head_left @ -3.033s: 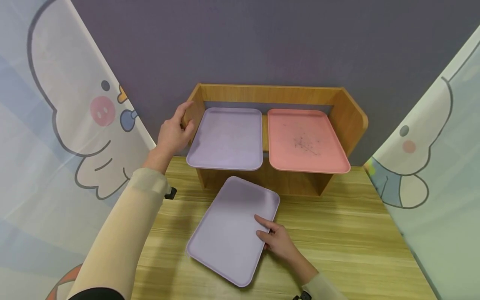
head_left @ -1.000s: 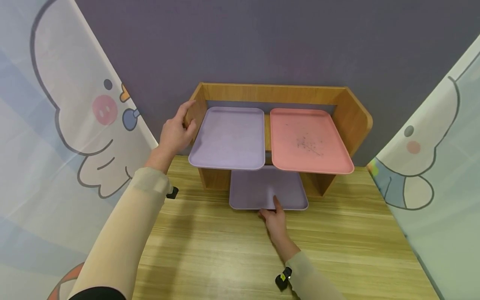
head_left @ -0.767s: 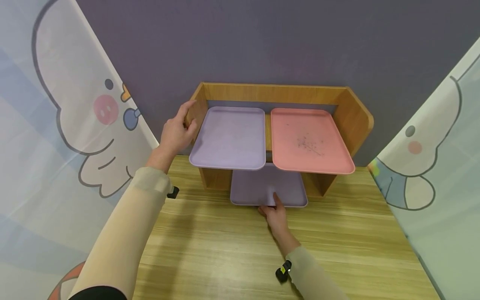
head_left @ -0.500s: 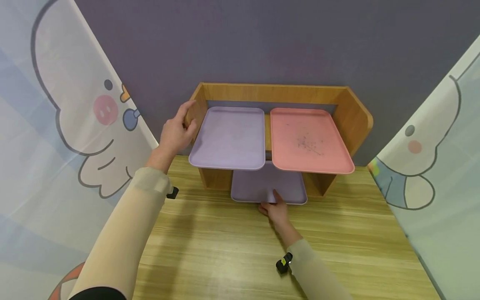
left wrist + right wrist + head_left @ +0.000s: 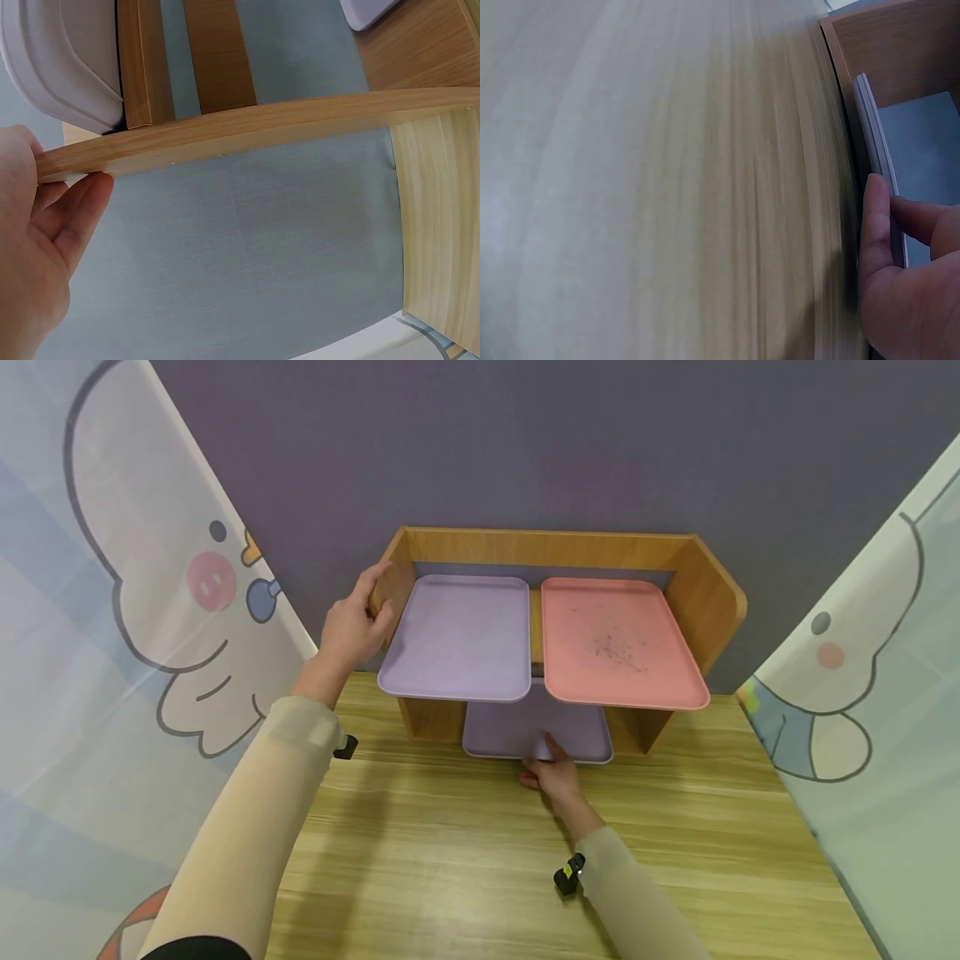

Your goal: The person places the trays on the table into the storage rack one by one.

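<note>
A small two-level wooden desk shelf (image 5: 551,547) stands against the back wall. With my left hand (image 5: 349,628) I grip its left side panel (image 5: 247,129) near the top, thumb and fingers on opposite faces. Low down, a purple tray (image 5: 510,731) lies mostly inside the lower level, its front edge sticking out a little. My right hand (image 5: 557,777) pinches that front rim (image 5: 873,127) right of its middle, thumb on top and fingers underneath. The tray's rear part is hidden beneath the upper trays.
On the upper level a lilac tray (image 5: 459,639) sits left and a pink tray (image 5: 622,647) with a dark printed pattern sits right, both overhanging the front. The shelf stands on a wood-grain table (image 5: 435,860). Cartoon-printed panels (image 5: 150,552) flank both sides.
The purple tray went from lying angled on the table to squared up in the lower level, pushed steadily deeper by my right hand. My left hand keeps its hold on the side panel.
</note>
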`<state>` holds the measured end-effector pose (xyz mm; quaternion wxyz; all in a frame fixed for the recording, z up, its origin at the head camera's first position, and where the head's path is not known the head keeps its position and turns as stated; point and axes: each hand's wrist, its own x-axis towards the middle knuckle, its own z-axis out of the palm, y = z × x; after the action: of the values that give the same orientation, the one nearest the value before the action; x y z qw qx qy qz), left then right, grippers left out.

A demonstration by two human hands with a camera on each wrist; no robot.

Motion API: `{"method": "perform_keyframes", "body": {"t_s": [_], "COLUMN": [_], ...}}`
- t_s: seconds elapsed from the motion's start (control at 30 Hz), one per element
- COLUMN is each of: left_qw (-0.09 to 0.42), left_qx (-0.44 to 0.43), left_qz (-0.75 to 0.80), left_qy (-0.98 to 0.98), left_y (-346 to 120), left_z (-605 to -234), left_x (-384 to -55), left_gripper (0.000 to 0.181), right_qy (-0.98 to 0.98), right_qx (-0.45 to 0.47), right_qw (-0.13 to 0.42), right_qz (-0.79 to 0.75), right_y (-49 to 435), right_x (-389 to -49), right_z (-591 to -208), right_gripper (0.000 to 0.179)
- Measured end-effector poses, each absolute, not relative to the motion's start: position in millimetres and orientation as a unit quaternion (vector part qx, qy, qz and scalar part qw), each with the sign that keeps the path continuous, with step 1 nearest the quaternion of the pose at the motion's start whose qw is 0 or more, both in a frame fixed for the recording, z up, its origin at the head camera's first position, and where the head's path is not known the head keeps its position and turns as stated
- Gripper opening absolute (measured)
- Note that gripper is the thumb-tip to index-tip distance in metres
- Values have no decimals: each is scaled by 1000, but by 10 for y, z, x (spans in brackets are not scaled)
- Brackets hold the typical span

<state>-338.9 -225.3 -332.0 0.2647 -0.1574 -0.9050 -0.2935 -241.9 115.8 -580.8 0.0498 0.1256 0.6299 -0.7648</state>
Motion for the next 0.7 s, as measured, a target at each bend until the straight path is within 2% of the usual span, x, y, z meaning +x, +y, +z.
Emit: {"method": "perform_keyframes", "body": {"t_s": [0.7], "left_qw": [269], "left_qx": [-160], "left_qz": [-293], "left_qy": [-903], "left_y": [-2249], "left_z": [-3333], "left_x": [-3400], "left_gripper": [60], "right_qy": [639], "right_qx": [131], "right_qw": [53], "right_qz": [-756], "right_y": [1182], "right_x": [-2553], "right_z": [-5819], "right_gripper": [90]}}
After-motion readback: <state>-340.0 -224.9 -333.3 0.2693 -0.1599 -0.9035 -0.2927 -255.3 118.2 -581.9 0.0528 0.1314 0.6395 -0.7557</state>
